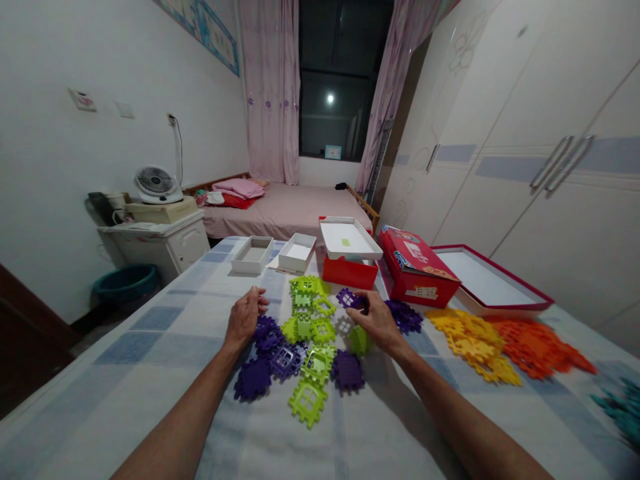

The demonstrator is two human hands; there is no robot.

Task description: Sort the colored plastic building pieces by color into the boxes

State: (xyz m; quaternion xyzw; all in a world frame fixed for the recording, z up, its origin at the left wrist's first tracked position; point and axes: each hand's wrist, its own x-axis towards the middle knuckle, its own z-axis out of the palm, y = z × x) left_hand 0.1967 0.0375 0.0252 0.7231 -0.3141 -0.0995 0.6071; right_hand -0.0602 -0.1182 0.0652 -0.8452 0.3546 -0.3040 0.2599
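My right hand pinches a dark purple interlocking plastic tile with a window-like grid, held above the cloth. On the left, my left hand rests on its side with fingers loosely curled and slightly apart; nothing shows in it. Just below that hand lie purple tiles with notched edges, one of them a solid square. Between my hands runs a column of lime-green tiles, with a green window tile nearest me. A solid purple tile lies right of the column.
Yellow pieces, orange pieces and teal pieces lie in piles at the right. Behind them stand a red box and a large shallow lid. Small white trays and a red-and-white box line the far edge.
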